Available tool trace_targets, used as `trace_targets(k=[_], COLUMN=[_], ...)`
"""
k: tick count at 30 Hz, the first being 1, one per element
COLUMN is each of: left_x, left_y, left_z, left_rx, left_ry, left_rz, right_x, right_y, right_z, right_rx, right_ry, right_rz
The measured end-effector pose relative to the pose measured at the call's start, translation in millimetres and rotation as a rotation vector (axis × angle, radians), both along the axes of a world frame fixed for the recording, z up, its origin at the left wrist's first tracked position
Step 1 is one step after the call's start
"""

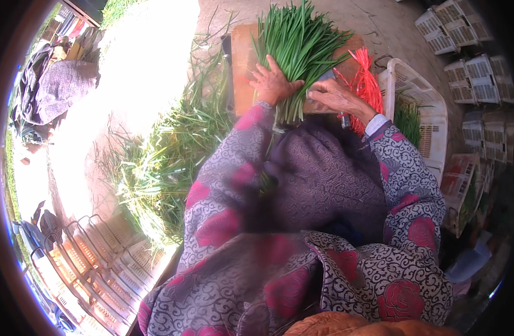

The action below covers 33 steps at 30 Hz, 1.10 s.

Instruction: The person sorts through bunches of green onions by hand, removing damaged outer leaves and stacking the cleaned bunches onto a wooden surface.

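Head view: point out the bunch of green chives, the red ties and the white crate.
bunch of green chives (299, 47), head view, on the leafy upper half.
red ties (364, 84), head view, middle of the bundle.
white crate (431, 120), head view, on its slatted wall.

A wooden board (243, 61) is lying flat on bare earthen ground (391, 25), carrying a thick bunch of long green chives (299, 50) whose leaf tips are fanning away from the person; a bundle of red plastic ties (364, 84) is resting at the board's right edge; a white slatted plastic crate (425, 106) is sitting on the ground just beside the ties, holding more greens; loose green leaves (167, 162) are lying heaped on the ground to the left of the board; further white crates (464, 33) are standing on the ground at the far right, well apart from the board
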State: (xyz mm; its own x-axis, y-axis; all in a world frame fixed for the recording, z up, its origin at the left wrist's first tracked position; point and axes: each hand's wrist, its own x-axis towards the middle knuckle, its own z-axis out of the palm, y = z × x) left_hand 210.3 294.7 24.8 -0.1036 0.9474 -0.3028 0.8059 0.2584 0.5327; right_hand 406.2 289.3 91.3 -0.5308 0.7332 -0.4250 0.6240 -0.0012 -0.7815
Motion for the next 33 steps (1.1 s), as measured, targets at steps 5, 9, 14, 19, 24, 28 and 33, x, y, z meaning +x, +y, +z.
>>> trace_targets(k=[5, 9, 14, 19, 24, 28, 33], left_x=[-30, -19, -11, -11, -11, -2, 7], left_y=[21, 13, 7, 13, 19, 24, 11], left_z=[-5, -12, -12, -16, -5, -2, 1], left_rx=[-0.121, 0.017, 0.072, 0.034, -0.044, -0.046, 0.15], left_ry=[-0.089, -0.057, -0.119, -0.104, -0.118, -0.088, -0.061], left_rz=[-0.202, -0.177, -0.098, -0.085, -0.099, -0.072, -0.062], right_x=[-10, -11, -6, -58, -90, -79, -47], right_y=[43, 48, 40, -24, -54, -48, -44], right_z=[-73, -88, -66, -7, -32, -36, 7], right_rx=[-0.035, 0.031, 0.132, -0.15, 0.024, 0.023, 0.014], right_ry=[-0.242, -0.093, -0.309, -0.126, -0.005, 0.046, 0.107], right_rz=[-0.176, -0.286, -0.203, 0.439, 0.565, 0.383, 0.345])
